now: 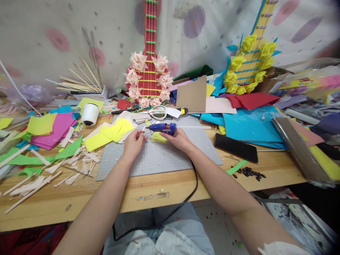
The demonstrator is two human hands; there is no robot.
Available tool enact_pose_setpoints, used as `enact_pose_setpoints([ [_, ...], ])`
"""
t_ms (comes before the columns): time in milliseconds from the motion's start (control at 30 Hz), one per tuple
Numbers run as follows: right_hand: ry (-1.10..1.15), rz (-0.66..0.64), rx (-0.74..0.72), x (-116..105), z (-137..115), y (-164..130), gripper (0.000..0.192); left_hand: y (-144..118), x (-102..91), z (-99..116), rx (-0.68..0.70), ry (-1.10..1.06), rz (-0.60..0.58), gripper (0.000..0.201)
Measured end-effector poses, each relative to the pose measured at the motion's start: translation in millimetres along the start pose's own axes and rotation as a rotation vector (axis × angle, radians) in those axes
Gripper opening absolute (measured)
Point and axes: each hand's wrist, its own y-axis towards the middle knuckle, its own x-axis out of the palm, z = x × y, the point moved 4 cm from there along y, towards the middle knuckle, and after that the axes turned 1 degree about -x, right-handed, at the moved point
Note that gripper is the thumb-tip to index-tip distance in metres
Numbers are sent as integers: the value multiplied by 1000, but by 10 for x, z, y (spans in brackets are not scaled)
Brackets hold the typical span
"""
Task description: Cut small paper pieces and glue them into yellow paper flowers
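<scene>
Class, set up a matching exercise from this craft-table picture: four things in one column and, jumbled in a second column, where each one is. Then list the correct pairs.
Things
1. glue gun
2. phone
3. scissors
4. spool of white thread

Places
A. lying dark-screened on the wooden table, right of the grey cutting mat
B. held by the right hand over the mat
C. standing left of the mat, behind the yellow paper
D. lying in front of the red paper guitar

Pairs: 1-B, 2-A, 3-D, 4-C
</scene>
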Motion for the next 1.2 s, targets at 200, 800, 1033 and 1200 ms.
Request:
enact_pose_setpoints([
  [200,-14,3,13,1,38,13,40,4,4,-9,-8,10,4,22],
  [800,-281,374,287,-956,738,52,51,34,-18,-41,20,-172,65,17],
  [1033,-329,344,332,-1003,848,11,55,69,-49,-56,-7,-363,126,15],
  [1200,-418,307,367,-1066,746,-27,57,58,-55,-41,-19,-396,126,14],
])
